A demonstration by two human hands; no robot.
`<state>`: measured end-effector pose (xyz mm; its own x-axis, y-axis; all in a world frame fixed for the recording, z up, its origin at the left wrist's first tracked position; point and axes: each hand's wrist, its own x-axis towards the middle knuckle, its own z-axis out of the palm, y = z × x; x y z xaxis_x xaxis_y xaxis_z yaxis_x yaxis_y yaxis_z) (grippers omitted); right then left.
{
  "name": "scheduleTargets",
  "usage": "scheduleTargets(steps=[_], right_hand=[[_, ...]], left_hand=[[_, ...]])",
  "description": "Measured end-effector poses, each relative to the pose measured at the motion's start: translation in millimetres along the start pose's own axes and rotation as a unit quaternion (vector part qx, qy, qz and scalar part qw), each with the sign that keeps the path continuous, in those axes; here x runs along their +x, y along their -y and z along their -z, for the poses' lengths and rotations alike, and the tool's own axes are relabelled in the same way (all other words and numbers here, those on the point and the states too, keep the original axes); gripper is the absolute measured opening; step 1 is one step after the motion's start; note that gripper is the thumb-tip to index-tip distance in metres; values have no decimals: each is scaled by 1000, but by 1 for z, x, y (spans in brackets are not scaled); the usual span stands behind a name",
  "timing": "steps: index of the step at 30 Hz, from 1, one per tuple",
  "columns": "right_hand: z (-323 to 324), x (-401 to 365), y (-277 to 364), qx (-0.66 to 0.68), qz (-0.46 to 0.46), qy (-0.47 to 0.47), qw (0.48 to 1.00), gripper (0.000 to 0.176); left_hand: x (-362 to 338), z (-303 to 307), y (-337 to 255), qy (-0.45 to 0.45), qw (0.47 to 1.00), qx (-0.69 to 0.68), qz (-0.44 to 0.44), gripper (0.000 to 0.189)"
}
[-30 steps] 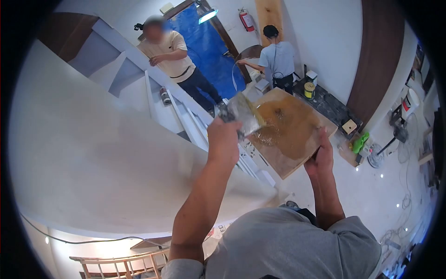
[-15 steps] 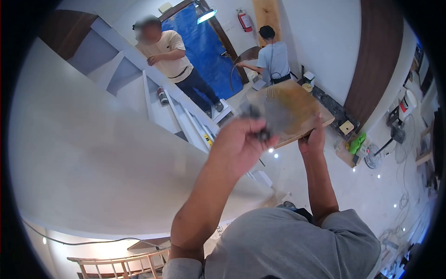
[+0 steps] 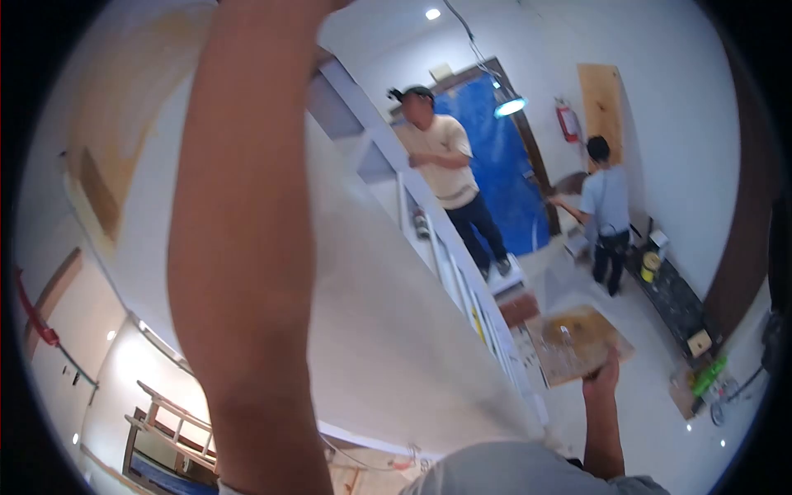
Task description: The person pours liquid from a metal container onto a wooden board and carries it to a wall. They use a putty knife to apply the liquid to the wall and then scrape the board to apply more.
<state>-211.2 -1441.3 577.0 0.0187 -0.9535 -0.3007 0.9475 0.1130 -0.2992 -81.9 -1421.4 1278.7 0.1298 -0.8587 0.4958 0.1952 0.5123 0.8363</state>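
In the head view, my right hand (image 3: pixel 605 378) grips the near edge of a square wooden board (image 3: pixel 617 340), its fingers partly hidden beneath. On the board lie a brownish-yellow smear and a wet greyish patch. My left forearm rises across the left side of the view, blurred, and the hand is cut off by the top edge, so its fingers and anything in them are hidden. Behind that arm stretches a large curved white panel (image 3: pixel 379 330), with yellowish-brown patches (image 3: pixel 140 107) on its upper left part.
A person in a cream shirt (image 3: pixel 450 161) stands beyond the panel; another in a light blue shirt (image 3: pixel 608 194) faces the wall. A dark bench (image 3: pixel 672 289) stands along the right wall. A wooden ladder (image 3: pixel 177 421) is lower left, and a lamp (image 3: pixel 510 107) hangs above.
My left hand, earlier holding a blurred tool over the board, has risen out of the top of view. The board and right hand now sit lower and farther right; the camera has turned left.
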Motion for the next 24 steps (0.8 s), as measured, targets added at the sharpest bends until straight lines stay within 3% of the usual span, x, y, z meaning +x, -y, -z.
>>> scheduleTargets(steps=[3,5,7,8,10,13,16,19,22,24], right_hand=[[5,3,-6,-12,-6,-36,999,57],[11,6,-8,-29,-7,-37,999,58],[16,6,-9,-49,-8,-46,998,58],[19,9,-12,-38,-6,-35,999,59],[28,18,-15,-18,2,-19,1000,59],[44,27,-22,-26,-2,-19,999,60],[46,27,-27,-23,6,2,1000,60],[40,20,-29,-19,-9,1,1000,60],[37,11,-29,-22,4,51,998,60],[35,5,-28,-23,-6,60,998,60]], left_hand=[[2,9,-74,-117,964,169,-170,19],[-7,11,-103,-153,867,373,-291,19],[-33,24,-114,-136,646,640,-392,26],[-30,34,-128,-122,475,752,-441,27],[-19,56,-156,-79,83,873,-474,31],[-28,69,-169,71,3,899,-432,36],[-21,74,-175,136,-56,897,-416,29],[-12,69,-179,158,-51,890,-425,25],[10,63,-195,189,-11,899,-395,24],[18,55,-199,156,6,926,-343,27]])
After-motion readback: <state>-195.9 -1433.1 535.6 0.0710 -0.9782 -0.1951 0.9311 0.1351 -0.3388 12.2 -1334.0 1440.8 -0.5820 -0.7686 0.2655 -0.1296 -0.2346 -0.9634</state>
